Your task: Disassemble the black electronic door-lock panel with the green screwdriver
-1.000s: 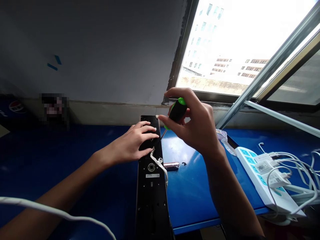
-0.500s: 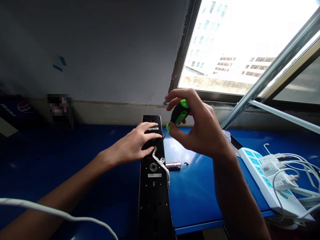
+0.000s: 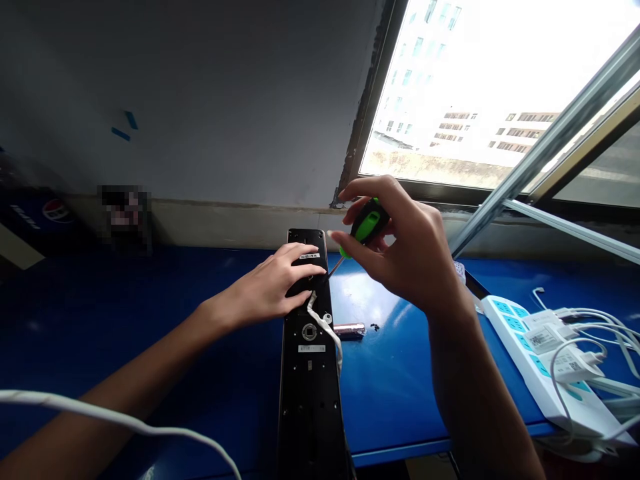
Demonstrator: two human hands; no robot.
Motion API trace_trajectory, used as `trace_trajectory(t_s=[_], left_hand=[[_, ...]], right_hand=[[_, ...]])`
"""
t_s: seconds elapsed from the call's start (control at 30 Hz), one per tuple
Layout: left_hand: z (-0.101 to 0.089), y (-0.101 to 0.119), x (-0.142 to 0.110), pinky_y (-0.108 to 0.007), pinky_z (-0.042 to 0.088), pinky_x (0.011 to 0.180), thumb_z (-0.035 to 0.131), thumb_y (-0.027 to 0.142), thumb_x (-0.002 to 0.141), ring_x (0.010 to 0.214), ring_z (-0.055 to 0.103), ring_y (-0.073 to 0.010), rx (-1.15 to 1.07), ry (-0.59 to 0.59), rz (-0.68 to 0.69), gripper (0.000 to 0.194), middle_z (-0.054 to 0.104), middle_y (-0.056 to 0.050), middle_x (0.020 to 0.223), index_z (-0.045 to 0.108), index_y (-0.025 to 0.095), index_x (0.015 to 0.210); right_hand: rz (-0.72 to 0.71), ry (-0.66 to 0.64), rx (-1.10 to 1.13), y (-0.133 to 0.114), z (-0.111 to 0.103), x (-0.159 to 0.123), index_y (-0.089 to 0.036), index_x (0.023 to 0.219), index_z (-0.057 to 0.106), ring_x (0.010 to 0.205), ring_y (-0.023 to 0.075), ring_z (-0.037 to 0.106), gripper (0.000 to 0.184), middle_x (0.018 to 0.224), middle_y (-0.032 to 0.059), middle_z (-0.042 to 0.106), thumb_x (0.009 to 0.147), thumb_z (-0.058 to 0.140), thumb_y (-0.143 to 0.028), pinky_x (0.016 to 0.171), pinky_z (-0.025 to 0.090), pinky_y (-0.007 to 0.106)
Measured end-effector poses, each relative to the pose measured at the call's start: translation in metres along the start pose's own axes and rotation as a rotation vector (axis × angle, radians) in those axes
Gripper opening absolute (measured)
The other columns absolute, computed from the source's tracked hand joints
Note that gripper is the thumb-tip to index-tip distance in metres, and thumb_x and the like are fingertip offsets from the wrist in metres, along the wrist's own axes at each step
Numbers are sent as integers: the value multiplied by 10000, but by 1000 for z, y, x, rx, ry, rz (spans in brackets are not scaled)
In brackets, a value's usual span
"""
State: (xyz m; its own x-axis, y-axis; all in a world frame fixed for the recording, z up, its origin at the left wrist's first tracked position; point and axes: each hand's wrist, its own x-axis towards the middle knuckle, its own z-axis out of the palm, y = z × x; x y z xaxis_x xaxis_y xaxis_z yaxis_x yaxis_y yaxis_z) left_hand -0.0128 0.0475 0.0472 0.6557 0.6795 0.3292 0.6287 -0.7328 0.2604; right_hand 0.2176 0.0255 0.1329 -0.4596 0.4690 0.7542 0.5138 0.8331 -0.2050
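A long black door-lock panel (image 3: 311,373) lies lengthwise on the blue table (image 3: 390,380). My left hand (image 3: 273,287) rests flat on the panel's far half, fingers stretched out over it. My right hand (image 3: 400,250) is wrapped round the black and green handle of a screwdriver (image 3: 364,227); its thin shaft slants down to the panel just beside my left fingertips. A white ribbon cable (image 3: 325,327) comes out of the panel below my left hand and hangs over its right edge.
A small metal cylinder (image 3: 349,329) and dark screws (image 3: 373,327) lie right of the panel. A white power strip (image 3: 545,360) with plugs and white cables sits at the right. A white cable (image 3: 115,420) crosses the lower left. Wall and window stand behind.
My right hand has turned the screwdriver handle a little in its fingers. The view has shifted slightly. My left hand stays on the panel.
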Motion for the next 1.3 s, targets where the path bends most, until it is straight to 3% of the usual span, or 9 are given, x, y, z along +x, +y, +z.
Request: trace_trajectory(t_s=[0.13,0.3,0.47,0.63,0.77,0.97,1.1,1.17,1.3], left_hand=[[0,0,0,-540,399,1230,634,312,958,1515,343,-339,-1,-1,6,392,441,-108,1576,671,270,1346],[1,-3,-2,-543,402,1225,637,331,963,1503,364,-340,-6,8,8,409,438,-102,1580,659,293,1370],[1,-4,-2,-536,389,1236,633,334,963,1512,351,-344,-12,10,18,401,439,-105,1584,666,275,1358],[0,-3,-2,-554,392,1229,634,344,968,1511,355,-353,-16,12,17,405,430,-106,1592,663,293,1368],[0,-3,-2,-546,396,1230,627,347,971,1513,354,-355,-26,12,11,387,435,-107,1589,673,277,1349],[-1,-1,-1,-550,400,1227,640,353,967,1519,345,-359,-19,13,13,402,439,-103,1585,667,291,1363],[-2,0,-1,-555,395,1229,631,359,974,1525,333,-354,1,0,5,395,428,-115,1592,669,271,1357],[-3,1,-1,-552,400,1227,633,363,972,1525,332,-352,7,-5,4,392,425,-118,1592,672,266,1350],[-4,1,-2,-550,406,1224,642,368,966,1522,340,-353,20,-5,9,410,437,-116,1583,666,282,1367]], right_hand=[[-12,-28,23,-2,0,0,-235,1277,547,777,144,615,455,1089,45,675,848,623,-104,675,530,330],[-4,21,-30,-1,-1,0,-223,1144,603,751,143,609,281,963,20,680,876,659,-161,621,508,312],[-20,-33,27,-1,-3,0,-221,1216,571,794,141,615,397,1100,45,678,843,632,-100,668,520,317],[-9,13,-10,0,-2,1,-236,1138,600,728,140,601,262,965,20,681,888,665,-195,605,503,312],[-25,-14,24,-1,-1,0,-232,1218,576,812,149,630,380,1102,44,681,858,594,-110,695,540,334],[-20,30,5,1,-1,0,-233,1173,594,694,140,605,300,946,19,690,885,672,-207,608,533,321],[-44,-2,49,1,-2,0,-221,1227,567,784,150,637,435,1097,56,693,820,621,-76,683,548,330],[-49,-10,35,1,-3,-1,-228,1232,565,822,162,642,448,1126,60,689,811,628,-88,721,553,346],[-42,-1,21,3,-2,-1,-229,1206,579,713,135,609,346,1016,30,696,873,658,-177,600,526,308]])
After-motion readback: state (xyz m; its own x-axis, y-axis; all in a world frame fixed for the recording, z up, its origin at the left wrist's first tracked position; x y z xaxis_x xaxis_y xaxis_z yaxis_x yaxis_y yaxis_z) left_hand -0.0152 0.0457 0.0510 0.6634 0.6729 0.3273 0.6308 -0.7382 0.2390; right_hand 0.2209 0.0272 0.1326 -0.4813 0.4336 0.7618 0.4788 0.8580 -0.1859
